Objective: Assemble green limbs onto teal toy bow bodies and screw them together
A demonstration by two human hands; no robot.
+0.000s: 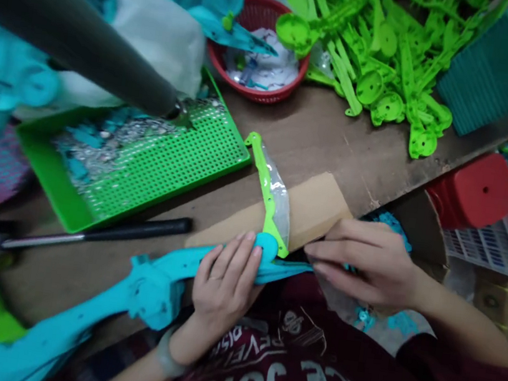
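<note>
A long blue plastic part (145,292) lies along the table's near edge, its round end at the green piece. My left hand (229,275) rests over this part near its round end, fingers wrapped on it. My right hand (362,262) is at the part's right tip, thumb and fingers pressed together; what they hold, if anything, is hidden. A green plastic arm with a clear film strip (269,192) reaches from the green tray's corner to the blue round end, over a piece of cardboard (320,209).
A green perforated tray (183,158) holds small metal and blue pieces. A hammer (135,229) lies in front of it. A dark bar slants overhead from the upper left. Behind are a red basket (264,96) and green parts (377,56); a red container (481,191) stands right.
</note>
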